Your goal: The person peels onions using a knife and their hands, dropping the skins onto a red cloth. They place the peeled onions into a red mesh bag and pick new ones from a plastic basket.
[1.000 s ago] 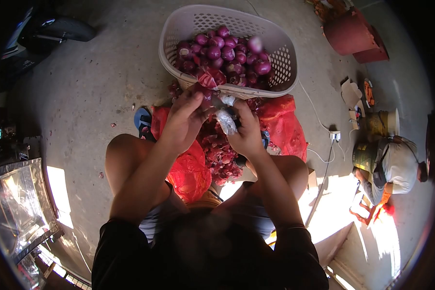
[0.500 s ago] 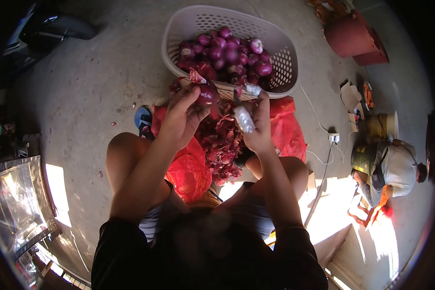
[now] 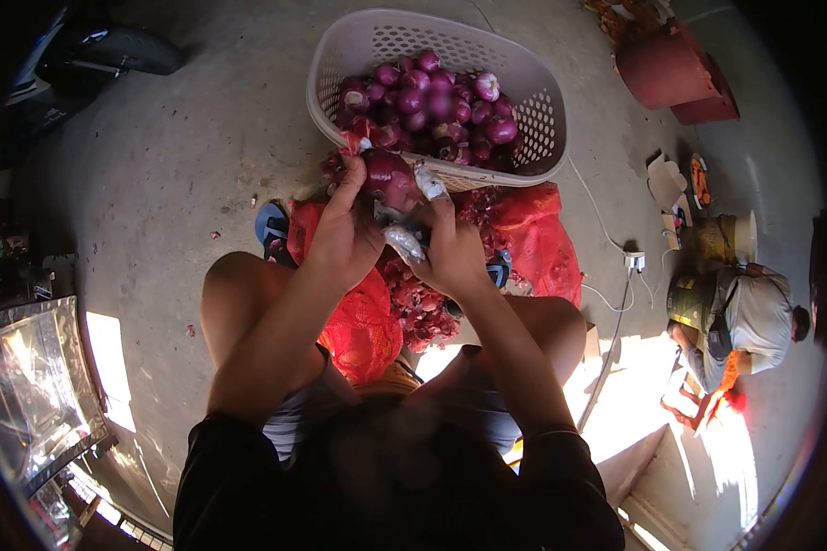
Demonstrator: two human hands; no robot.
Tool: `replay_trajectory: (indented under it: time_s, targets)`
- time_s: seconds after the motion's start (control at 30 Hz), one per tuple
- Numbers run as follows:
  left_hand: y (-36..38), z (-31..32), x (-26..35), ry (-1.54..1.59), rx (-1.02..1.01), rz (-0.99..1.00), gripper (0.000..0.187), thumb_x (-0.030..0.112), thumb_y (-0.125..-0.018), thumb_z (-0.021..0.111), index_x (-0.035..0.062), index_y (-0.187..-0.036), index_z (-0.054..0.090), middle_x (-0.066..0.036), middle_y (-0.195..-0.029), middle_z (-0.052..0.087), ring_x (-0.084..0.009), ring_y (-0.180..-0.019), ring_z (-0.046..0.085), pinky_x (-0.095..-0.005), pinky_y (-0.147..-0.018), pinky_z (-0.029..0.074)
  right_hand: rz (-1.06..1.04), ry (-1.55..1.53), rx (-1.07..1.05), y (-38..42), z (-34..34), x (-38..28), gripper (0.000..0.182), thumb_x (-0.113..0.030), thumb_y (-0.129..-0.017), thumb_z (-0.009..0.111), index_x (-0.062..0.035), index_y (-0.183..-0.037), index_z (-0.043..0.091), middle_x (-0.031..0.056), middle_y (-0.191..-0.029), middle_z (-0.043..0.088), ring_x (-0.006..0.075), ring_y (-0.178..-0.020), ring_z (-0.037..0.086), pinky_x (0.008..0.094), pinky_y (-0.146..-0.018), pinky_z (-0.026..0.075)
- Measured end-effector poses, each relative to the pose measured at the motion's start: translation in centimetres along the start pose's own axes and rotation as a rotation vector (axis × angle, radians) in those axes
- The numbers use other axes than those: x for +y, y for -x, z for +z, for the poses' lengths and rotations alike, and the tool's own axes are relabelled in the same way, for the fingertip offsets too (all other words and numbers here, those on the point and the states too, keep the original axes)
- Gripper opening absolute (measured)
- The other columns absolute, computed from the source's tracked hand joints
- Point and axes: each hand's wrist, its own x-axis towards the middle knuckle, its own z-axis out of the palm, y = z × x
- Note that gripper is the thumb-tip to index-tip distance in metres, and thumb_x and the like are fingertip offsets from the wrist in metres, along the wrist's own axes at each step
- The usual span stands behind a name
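Note:
My left hand (image 3: pixel 345 234) grips a red onion (image 3: pixel 390 177) just in front of the white plastic basket (image 3: pixel 340 55). My right hand (image 3: pixel 450 253) holds a small knife (image 3: pixel 402 241) with a wrapped handle, pressed close against the onion; its fingertips carry pale tape. The basket holds several peeled red onions (image 3: pixel 436 106). Below my hands a heap of purple onion skins (image 3: pixel 418 303) lies on red mesh sacks (image 3: pixel 542 230) between my knees.
A blue sandal (image 3: pixel 271 230) pokes out left of the sacks. Another person (image 3: pixel 740 317) crouches at the right by a white cable and socket (image 3: pixel 634 260). Red tubs (image 3: pixel 671 60) stand at the back right, a metal tray (image 3: pixel 28 386) at the left. Bare concrete floor surrounds me.
My right hand, held apart and higher half a second ago, has come back down against the onion with the knife. My left hand keeps the onion near the basket rim.

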Motion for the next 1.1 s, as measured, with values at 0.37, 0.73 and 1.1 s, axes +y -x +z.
replay_trajectory:
  time_s: [0.37,0.73,1.1]
  targets:
    - [0.2,-0.2,-0.5,0.007,0.007,-0.012,0.036,0.034,-0.089,0.051,0.0058,-0.111,0.049,-0.006,-0.103,0.056,-0.0158,-0.096,0.054,-0.0306,-0.086,0.046,0.109,-0.264,0.147,-1.0,-1.1,0.5,0.044,-0.01,-0.073,0.065,-0.006,-0.113,0.046,0.0159,-0.084,0.063,0.0329,-0.074,0.063,0.036,-0.064,0.05]
    - [0.1,0.2,0.0,0.011,-0.018,0.042,0.038,0.034,-0.091,0.048,0.0044,-0.115,0.047,-0.007,-0.107,0.057,-0.0174,-0.1,0.056,-0.0284,-0.083,0.049,-0.128,-0.102,0.009,-0.1,-1.7,1.1,0.078,-0.023,-0.067,0.073,-0.0022,-0.127,0.027,0.0167,-0.088,0.064,0.0366,-0.072,0.062,0.0401,-0.061,0.05]
    - [0.6,0.5,-0.1,0.041,-0.048,-0.021,0.04,0.037,-0.091,0.047,0.0054,-0.116,0.047,-0.007,-0.107,0.058,-0.0168,-0.098,0.057,-0.0334,-0.086,0.047,-0.115,-0.121,0.057,-0.5,-0.8,1.1,0.058,-0.015,-0.065,0.072,-0.0087,-0.115,0.044,0.0153,-0.075,0.06,0.0356,-0.061,0.06,0.042,-0.054,0.049]
